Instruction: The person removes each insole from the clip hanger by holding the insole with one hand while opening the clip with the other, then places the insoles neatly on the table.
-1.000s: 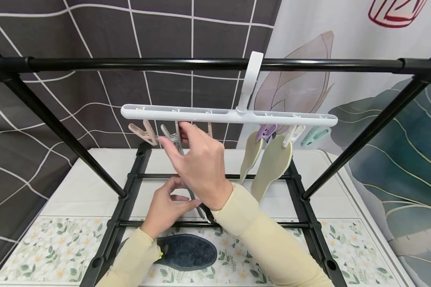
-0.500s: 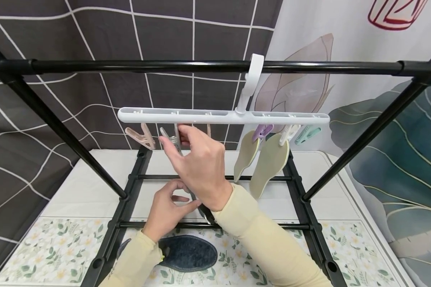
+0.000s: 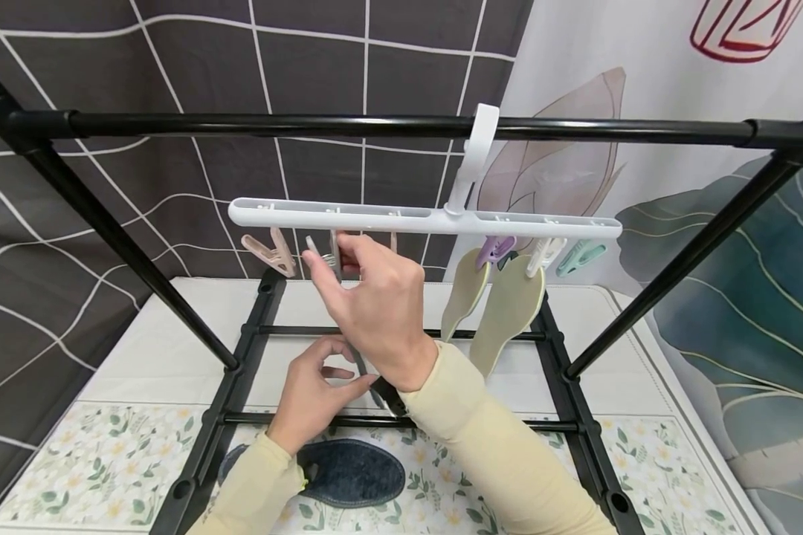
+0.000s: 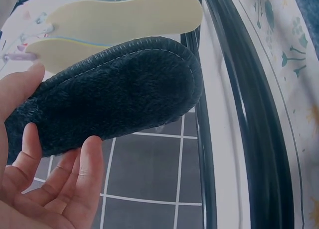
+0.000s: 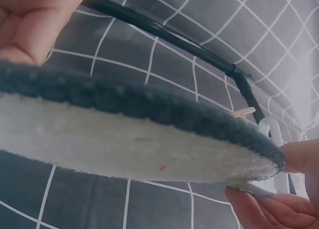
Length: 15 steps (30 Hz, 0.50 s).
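Note:
A white clip hanger (image 3: 375, 217) hangs by its hook from a black bar. Beneath it my right hand (image 3: 381, 305) pinches a grey clothespin (image 3: 336, 256) between thumb and fingers. The dark fuzzy insole (image 4: 119, 89) hangs below that clothespin, its top end at my right fingertips in the right wrist view; its pale underside shows there. Lower down, my left hand (image 3: 314, 386) holds the insole by its edges, thumb on one side and fingertips on the other. From the head the insole appears nearly edge-on, partly hidden by my right hand.
Two cream insoles (image 3: 508, 312) hang from a purple clothespin (image 3: 495, 250) and a white one at the right. Pink (image 3: 274, 253) and green (image 3: 581, 257) clothespins hang near the ends. Another dark insole (image 3: 358, 472) lies on the floral surface. Black rack tubes (image 3: 274, 125) surround the hands.
The hanger and the cream insoles have swung slightly left, then back right. Both hands keep almost the same pose on the grey clothespin and the fuzzy insole.

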Each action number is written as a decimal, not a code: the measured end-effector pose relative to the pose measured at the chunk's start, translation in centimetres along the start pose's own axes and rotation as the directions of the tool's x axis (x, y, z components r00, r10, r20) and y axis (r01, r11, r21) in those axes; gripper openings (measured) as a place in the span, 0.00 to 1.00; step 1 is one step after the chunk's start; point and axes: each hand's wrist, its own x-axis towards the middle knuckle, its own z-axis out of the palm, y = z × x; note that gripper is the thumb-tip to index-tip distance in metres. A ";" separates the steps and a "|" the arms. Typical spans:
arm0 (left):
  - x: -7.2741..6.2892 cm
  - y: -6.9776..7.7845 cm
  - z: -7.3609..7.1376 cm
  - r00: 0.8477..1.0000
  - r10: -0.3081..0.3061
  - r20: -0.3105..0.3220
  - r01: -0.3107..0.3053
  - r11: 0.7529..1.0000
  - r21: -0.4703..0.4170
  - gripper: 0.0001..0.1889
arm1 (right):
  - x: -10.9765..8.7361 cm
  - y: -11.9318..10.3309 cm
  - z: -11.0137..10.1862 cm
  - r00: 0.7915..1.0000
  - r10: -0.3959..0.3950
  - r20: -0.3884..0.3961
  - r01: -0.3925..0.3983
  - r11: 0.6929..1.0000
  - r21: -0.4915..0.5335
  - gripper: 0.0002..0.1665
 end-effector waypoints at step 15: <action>0.0 0.0 0.0 1.000 -0.028 -0.013 0.029 0.999 0.025 0.18 | 0.1 0.2 -0.1 1.000 0.005 -0.009 -0.005 0.999 0.038 0.10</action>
